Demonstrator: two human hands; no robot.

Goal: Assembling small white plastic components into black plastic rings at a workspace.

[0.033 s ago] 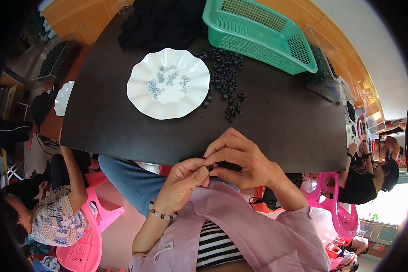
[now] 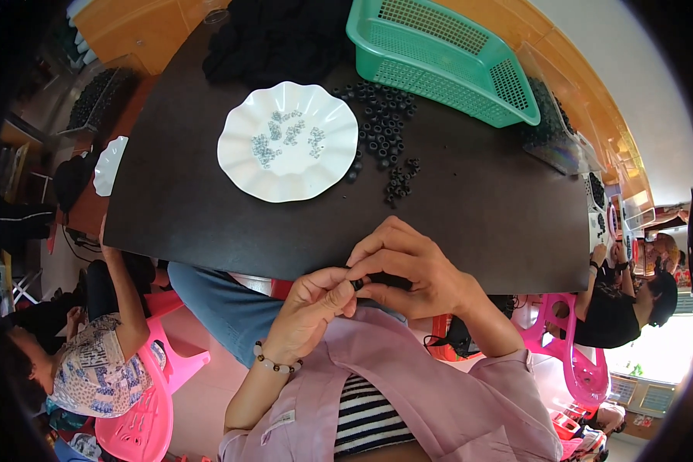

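Over the table's near edge, my left hand (image 2: 316, 300) and my right hand (image 2: 412, 273) meet at the fingertips. Between them is a small black part (image 2: 356, 284), mostly covered by the fingers; it looks like the small black ring-shaped pieces (image 2: 381, 127) heaped on the table. Thumb and fingers of both hands are closed on it. A beaded bracelet circles my left wrist. Beyond my hands stands a white scalloped plate (image 2: 239, 165) with small clusters of clear little bits (image 2: 266, 150). Beside it lies a smaller group of tiny black rings (image 2: 400, 183).
A green plastic basket (image 2: 454, 96) sits at the back right, next to a clear bin (image 2: 550, 131) of dark pieces. Black cloth (image 2: 277, 38) is bunched at the back of the dark table (image 2: 500, 223). People sit on both sides, near pink chairs (image 2: 142, 416).
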